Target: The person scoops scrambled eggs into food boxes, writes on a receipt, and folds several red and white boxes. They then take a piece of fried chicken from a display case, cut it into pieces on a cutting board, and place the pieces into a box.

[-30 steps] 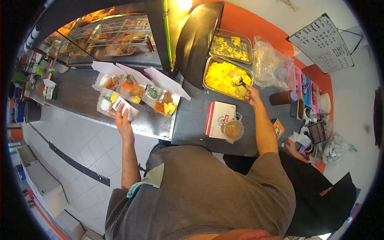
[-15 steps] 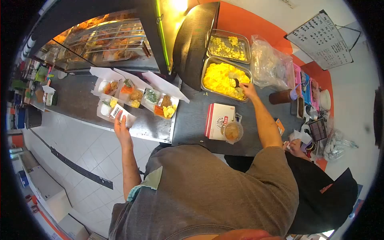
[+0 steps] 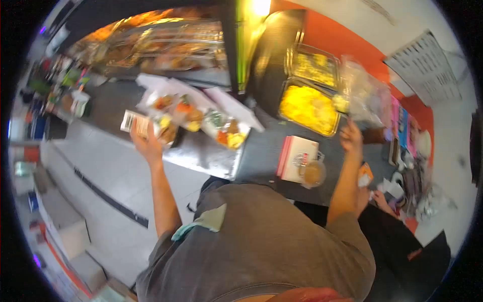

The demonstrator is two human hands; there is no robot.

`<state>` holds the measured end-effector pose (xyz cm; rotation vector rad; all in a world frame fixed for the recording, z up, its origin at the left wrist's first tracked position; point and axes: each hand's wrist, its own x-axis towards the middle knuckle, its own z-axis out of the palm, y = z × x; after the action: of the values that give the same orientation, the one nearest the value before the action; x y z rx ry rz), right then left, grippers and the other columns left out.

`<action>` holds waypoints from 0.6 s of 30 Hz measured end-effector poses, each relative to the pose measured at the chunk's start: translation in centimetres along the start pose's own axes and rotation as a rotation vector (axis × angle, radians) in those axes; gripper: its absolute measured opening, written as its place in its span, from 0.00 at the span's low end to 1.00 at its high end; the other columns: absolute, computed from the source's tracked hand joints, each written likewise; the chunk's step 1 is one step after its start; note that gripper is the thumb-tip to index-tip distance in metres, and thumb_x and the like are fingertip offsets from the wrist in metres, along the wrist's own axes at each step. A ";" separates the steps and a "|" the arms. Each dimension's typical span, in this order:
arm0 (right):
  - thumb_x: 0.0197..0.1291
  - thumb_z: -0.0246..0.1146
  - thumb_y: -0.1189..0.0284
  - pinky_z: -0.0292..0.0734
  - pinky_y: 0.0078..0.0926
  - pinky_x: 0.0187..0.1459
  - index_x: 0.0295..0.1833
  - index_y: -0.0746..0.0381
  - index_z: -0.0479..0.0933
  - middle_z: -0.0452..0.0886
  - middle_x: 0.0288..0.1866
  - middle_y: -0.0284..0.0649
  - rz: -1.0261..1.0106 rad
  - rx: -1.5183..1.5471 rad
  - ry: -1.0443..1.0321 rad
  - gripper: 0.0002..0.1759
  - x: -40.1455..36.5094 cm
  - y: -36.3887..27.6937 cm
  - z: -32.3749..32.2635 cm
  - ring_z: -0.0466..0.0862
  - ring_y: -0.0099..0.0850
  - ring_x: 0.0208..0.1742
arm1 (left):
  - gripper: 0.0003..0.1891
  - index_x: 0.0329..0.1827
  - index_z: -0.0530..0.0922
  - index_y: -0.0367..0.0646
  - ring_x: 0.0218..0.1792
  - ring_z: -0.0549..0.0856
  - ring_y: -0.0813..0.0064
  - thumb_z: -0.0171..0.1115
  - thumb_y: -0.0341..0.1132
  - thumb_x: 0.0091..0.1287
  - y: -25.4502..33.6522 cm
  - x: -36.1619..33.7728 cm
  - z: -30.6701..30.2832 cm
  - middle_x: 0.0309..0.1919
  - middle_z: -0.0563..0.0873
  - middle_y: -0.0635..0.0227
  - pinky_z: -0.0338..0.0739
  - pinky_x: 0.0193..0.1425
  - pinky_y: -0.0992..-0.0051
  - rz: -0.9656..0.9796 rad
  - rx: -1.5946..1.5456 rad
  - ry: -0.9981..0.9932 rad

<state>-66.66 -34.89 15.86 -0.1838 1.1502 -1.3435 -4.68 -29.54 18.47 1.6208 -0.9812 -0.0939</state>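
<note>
Closest to my head-worn view is the grey shirt [image 3: 271, 231], with a pale green cloth [image 3: 209, 219] hanging at its left side. Past it lies the counter [image 3: 259, 168], where a clear cup [image 3: 314, 177] with brown contents overlaps the corner of a red-and-white box [image 3: 297, 153]; from here I cannot tell whether they touch.

Beyond these, my right hand [image 3: 350, 137] is wrapped around a spoon [image 3: 341, 104] loaded with a lump of pale yellow food, poised at the right rim of the yellow food tray [image 3: 336, 128]. The view is blurred, so I cannot make out each finger. I judge that a level spoon and a steady wrist matter most here: the load looks heaped, and a tilt could drop it onto the counter or the plastic bag [image 3: 370, 93] nearby.

Across on the left, my left hand [image 3: 146, 143] has its fingers pinched on a labelled flap [image 3: 132, 122], just beside an open box [image 3: 166, 132] with food inside. A light, firm pinch seems best, since thin card may buckle and tip what the box holds. Another open box [image 3: 229, 135] sits to its right, with yellow lumps near its front corner.

Farther back, a second tray [image 3: 316, 70] holds more yellow food, a lit display case [image 3: 151, 48] stands at the left, and a whiteboard [image 3: 425, 68] hangs on the wall.
</note>
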 end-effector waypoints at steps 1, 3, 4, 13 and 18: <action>0.70 0.57 0.67 0.48 0.14 0.12 0.38 0.53 0.74 0.58 0.15 0.23 -0.029 -0.009 0.025 0.05 -1.7 -0.9 0.9 0.55 0.14 0.13 | 0.28 0.66 0.68 0.36 0.60 0.75 0.59 0.65 0.36 0.65 -0.5 1.9 -0.8 0.63 0.73 0.55 0.69 0.64 0.64 0.123 0.124 0.069; 0.72 0.54 0.65 0.50 0.14 0.13 0.38 0.54 0.70 0.58 0.19 0.22 -0.097 0.040 -0.018 0.08 -5.5 -1.4 2.5 0.54 0.14 0.14 | 0.34 0.68 0.67 0.38 0.64 0.70 0.53 0.69 0.41 0.60 -1.6 5.5 -2.0 0.63 0.72 0.54 0.63 0.67 0.59 0.267 0.378 0.151; 0.73 0.52 0.65 0.49 0.14 0.12 0.36 0.54 0.69 0.58 0.19 0.23 -0.113 0.083 -0.140 0.10 -7.7 -0.8 3.7 0.53 0.14 0.14 | 0.37 0.69 0.66 0.40 0.66 0.68 0.52 0.69 0.45 0.58 -2.0 6.9 -2.1 0.64 0.71 0.54 0.59 0.69 0.55 0.290 0.493 0.163; 0.74 0.51 0.65 0.47 0.11 0.11 0.37 0.53 0.69 0.60 0.19 0.22 0.273 0.106 -0.255 0.10 -16.8 16.0 26.7 0.54 0.12 0.12 | 0.44 0.74 0.59 0.51 0.73 0.58 0.61 0.68 0.53 0.55 -9.5 13.2 2.8 0.69 0.67 0.64 0.46 0.65 0.31 0.044 0.825 -0.376; 0.69 0.58 0.67 0.48 0.16 0.16 0.43 0.56 0.74 0.56 0.19 0.21 0.305 -0.027 -0.538 0.05 -8.4 31.7 37.5 0.56 0.13 0.16 | 0.46 0.75 0.56 0.49 0.75 0.55 0.60 0.67 0.53 0.56 -11.8 11.0 -3.4 0.71 0.64 0.64 0.41 0.66 0.29 -0.081 0.852 -0.611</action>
<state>-16.89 -36.88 16.58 -0.3509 0.7055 -0.9295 10.58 -34.19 14.39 2.4918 -1.5488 -0.2633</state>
